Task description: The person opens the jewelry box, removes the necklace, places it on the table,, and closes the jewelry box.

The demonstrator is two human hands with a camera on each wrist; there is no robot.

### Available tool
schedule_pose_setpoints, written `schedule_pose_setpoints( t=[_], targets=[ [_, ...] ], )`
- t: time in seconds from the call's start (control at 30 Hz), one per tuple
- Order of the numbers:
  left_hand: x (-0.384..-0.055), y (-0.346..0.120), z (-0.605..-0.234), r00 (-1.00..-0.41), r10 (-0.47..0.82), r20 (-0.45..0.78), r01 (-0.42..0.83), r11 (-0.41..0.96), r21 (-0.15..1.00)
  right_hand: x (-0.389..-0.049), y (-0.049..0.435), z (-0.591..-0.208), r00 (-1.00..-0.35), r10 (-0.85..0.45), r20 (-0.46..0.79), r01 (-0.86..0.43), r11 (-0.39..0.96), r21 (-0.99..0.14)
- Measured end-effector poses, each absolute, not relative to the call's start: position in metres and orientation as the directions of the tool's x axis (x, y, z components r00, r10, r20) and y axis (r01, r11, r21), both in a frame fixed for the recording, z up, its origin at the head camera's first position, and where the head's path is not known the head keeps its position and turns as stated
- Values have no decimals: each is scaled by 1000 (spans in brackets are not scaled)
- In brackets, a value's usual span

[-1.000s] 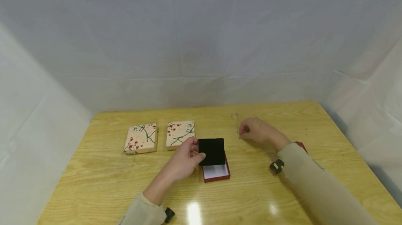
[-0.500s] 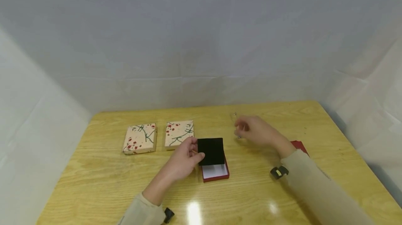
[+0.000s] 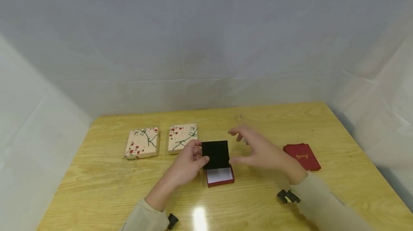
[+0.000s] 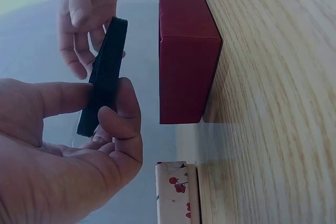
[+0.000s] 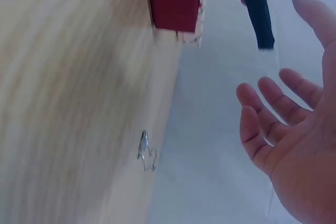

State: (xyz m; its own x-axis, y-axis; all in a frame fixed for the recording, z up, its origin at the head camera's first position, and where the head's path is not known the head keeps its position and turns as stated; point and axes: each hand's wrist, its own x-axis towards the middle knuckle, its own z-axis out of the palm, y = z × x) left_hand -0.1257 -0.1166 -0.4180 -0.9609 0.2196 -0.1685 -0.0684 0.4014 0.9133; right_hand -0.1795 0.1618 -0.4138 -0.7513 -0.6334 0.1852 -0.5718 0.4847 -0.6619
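Note:
My left hand [image 3: 185, 165] pinches a black square foam pad [image 3: 215, 154] between thumb and fingers. The pad is held above an open red box [image 3: 221, 183] with a white inside, and hides its far part in the head view. In the left wrist view, a gap shows between the pad [image 4: 105, 77] and the red box [image 4: 184, 72]. My right hand [image 3: 259, 154] has its fingers spread apart just right of the pad, holding nothing. A thin silver necklace [image 5: 144, 149] lies on the table beyond the right hand, partly hidden by it in the head view.
Two cream boxes with red flowers and green branches, a left one [image 3: 142, 143] and a right one [image 3: 183, 137], lie behind my left hand. A flat red piece with gold lettering [image 3: 301, 156] lies at the right. White cloth [image 3: 206, 44] surrounds the wooden table [image 3: 113, 191].
My right hand has left the necklace, spread its fingers and moved toward the pad. The flat red piece has come into fuller view. The left hand keeps the pad in nearly the same place.

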Motion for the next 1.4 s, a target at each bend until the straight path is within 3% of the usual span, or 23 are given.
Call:
schedule_pose_setpoints(
  t=[0.4,0.87,1.4],
  targets=[
    [-122,-115,-419,-955,256,-148,-43,374,927,-161,148,-424,-692,-684,229,-686,524,-505],
    [-117,-116,-420,-954,252,-163,-69,343,937,-156,149,-427,-653,-715,249,-722,490,-488],
    [-113,-128,-431,-935,339,-102,128,593,795,-153,167,-425,-648,-747,150,-713,526,-464]
  ],
)
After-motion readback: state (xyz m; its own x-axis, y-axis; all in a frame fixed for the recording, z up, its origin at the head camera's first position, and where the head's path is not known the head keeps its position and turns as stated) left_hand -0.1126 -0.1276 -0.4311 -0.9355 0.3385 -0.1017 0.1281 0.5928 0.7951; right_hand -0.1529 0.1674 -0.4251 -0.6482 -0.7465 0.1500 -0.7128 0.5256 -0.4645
